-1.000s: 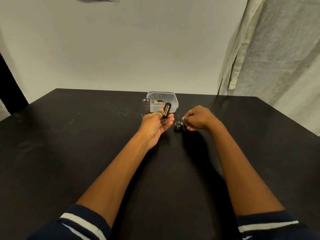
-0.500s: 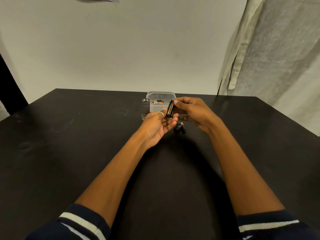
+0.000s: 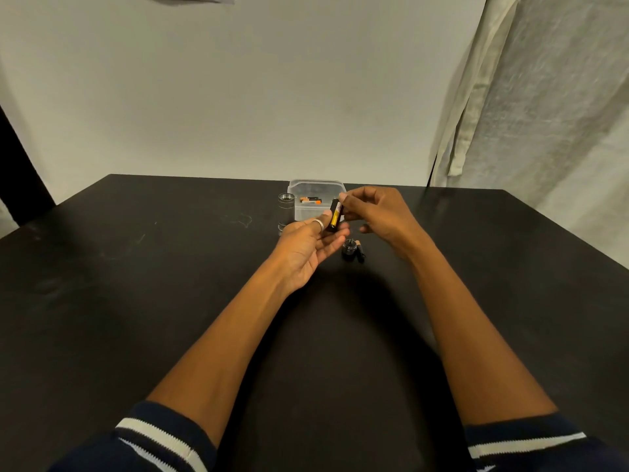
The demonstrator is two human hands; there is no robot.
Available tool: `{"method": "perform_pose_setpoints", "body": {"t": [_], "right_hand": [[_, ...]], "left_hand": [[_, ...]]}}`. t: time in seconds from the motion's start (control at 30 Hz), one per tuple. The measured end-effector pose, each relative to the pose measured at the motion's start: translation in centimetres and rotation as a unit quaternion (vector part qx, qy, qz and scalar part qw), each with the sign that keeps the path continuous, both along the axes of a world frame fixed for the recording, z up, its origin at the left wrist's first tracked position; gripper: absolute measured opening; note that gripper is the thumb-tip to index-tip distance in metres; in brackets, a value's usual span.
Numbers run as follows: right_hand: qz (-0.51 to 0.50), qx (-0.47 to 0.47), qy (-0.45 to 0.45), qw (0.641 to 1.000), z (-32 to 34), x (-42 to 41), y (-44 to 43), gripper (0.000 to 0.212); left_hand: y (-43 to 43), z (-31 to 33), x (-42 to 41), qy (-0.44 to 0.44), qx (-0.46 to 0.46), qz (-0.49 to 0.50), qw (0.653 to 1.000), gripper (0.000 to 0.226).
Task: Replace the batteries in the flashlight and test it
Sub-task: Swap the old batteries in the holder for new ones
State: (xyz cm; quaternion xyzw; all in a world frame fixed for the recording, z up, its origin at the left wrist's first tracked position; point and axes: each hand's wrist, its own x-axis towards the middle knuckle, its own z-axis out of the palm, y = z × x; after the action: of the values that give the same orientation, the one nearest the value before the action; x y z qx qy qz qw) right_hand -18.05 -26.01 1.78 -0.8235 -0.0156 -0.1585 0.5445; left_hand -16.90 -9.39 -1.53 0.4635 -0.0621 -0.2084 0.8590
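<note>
Since a second ago, right hand (image 3: 381, 212) risen from beside the cap on the table up to the battery holder (image 3: 335, 215); little changed in the last half second. Black matte table (image 3: 136, 284), faintly scuffed, under a plain pale wall — cream curtain (image 3: 531, 97) hanging off to the right, dark vertical edge at far left. Left hand (image 3: 306, 250) palm up, fingers loosely curled, thumb with a silver ring (image 3: 318, 223) pressing the lower end of the holder against the fingers. Holder upright, slightly tilted, black with a yellow-orange battery showing, its top end pinched by the right hand's fingertips. Below and between the two hands, resting on the table: small black end cap (image 3: 350, 248) with a loose battery (image 3: 359, 252) just beside it. Beyond the left hand's fingertips, a silver flashlight body (image 3: 286, 211) standing upright — touching or just beside a clear plastic box (image 3: 297, 189) with a few orange-tipped batteries (image 3: 310, 200) inside.
</note>
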Motion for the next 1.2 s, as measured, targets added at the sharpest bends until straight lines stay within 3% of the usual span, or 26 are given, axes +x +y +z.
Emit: {"method": "perform_pose_setpoints", "body": {"t": [0.33, 0.53, 0.97, 1.2], "right_hand": [[0.003, -0.208, -0.095, 0.973, -0.1, -0.3, 0.3, 0.03], [0.005, -0.279, -0.124, 0.952, -0.2, -0.3, 0.4, 0.033], [0.002, -0.331, -0.158, 0.93, -0.3, -1.1, 1.0, 0.045], [0.005, -0.295, -0.141, 0.945, -0.3, -0.9, 0.7, 0.046]], "left_hand": [[-0.3, 0.0, 0.2, 0.013, -0.012, 0.039, 0.999, 0.019], [-0.3, -0.1, 0.2, 0.011, 0.008, 0.053, 0.999, 0.015], [-0.6, -0.1, 0.2, -0.006, 0.066, 0.058, 0.996, 0.018], [-0.5, -0.1, 0.1, -0.005, 0.047, 0.047, 0.998, 0.018]]}}
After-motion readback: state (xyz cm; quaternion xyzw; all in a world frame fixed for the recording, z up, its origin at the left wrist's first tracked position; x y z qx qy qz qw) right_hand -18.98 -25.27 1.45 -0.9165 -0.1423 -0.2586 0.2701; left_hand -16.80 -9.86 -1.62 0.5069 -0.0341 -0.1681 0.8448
